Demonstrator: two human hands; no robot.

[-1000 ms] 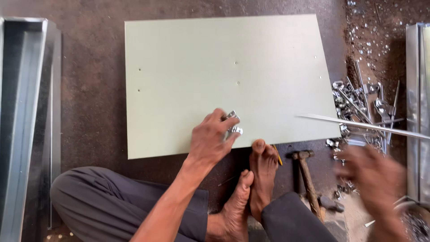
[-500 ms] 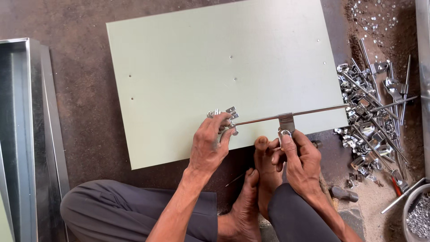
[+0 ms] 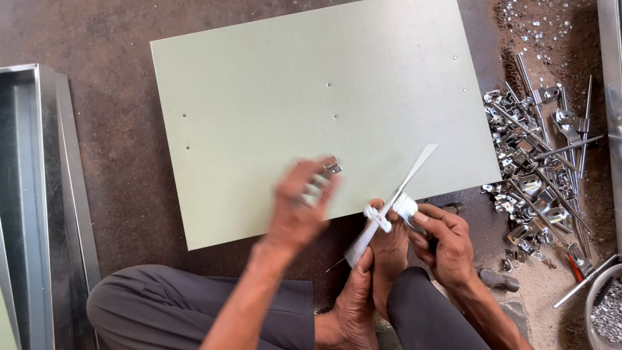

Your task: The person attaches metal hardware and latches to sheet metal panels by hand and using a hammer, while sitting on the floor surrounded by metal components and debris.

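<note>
Galvanised steel channels (image 3: 29, 194) lie along the left edge of the brown concrete floor (image 3: 110, 39), their long sides running near to far. To their right a pale green sheet-metal panel (image 3: 291, 110), drilled with a few small holes, lies flat on the floor and fills the middle of the view.

At the panel's near edge the left hand (image 3: 295, 210), blurred, curls its fingers around a small shiny metal bracket (image 3: 329, 167) resting on the panel. Just right of it the person's bare feet (image 3: 379, 272) press together by the panel's edge. Above the toes a thin flat metal rod (image 3: 389, 204) slants from near left to far right, its far end over the panel. The right hand (image 3: 447, 243) pinches a small bright clip (image 3: 405, 206) fitted on that rod, fingers closed on it.

Farther right, a heap of silver latch parts and rods (image 3: 538, 168) is spread over the floor, and a hammer handle (image 3: 499, 280) lies near the right knee.
</note>
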